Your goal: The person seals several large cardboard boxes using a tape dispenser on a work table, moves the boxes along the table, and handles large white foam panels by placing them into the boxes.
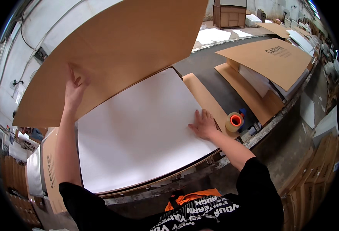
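Holding up a big cardboard flap (115,50) with the left hand (75,87), fingers spread flat against its underside near the left edge, so that it tilts up and away over the far left of the table (262,131). Pressing down with the right hand (204,125), fingers apart and clamped on nothing, at the right edge of the white panel (138,127), just left of the tape roll (234,121). Lying under the raised flap, long axis from near left to far right, hinge line at the far edge, nearer the left hand.

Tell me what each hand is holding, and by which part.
Left hand props up the raised cardboard flap from its underside. Right hand lies flat on the white sheet, gripping nothing.
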Available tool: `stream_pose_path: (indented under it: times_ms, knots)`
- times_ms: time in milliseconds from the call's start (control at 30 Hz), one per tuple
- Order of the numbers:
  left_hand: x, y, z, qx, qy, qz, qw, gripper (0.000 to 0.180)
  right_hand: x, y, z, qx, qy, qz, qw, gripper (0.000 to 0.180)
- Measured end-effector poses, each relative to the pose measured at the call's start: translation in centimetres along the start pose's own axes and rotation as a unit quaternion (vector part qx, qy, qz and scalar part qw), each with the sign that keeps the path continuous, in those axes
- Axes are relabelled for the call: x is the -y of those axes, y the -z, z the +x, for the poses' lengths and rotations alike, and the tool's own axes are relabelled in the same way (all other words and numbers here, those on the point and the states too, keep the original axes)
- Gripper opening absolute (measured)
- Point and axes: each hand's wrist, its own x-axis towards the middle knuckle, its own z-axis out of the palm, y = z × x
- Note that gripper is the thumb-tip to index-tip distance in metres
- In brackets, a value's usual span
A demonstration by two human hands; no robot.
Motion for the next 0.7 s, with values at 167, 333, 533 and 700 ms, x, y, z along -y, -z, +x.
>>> stream_pose_path:
  times_ms: [167,333,533,700]
  knots:
    - [-0.8,-2.8,-5.9,0.009,0.048,-0.018,0.999,0.1,-3.0,1.6,2.8,0.002,0.007,-0.036,0.999,0.087]
    - [-1.9,-3.9,-13.3,0.071,0.065,0.057,0.994,0.101,-3.4,0.7,2.2,0.001,-0.028,-0.017,0.999,0.085]
    - [0.3,-1.8,-28.2,0.166,0.077,0.197,0.963,0.1,1.1,-1.2,-3.3,-0.028,0.294,0.016,0.955,0.084]
    - [9.8,4.2,-43.9,0.208,0.035,0.386,0.898,0.082,12.0,-1.1,-14.8,0.144,0.332,-0.115,0.925,0.091]
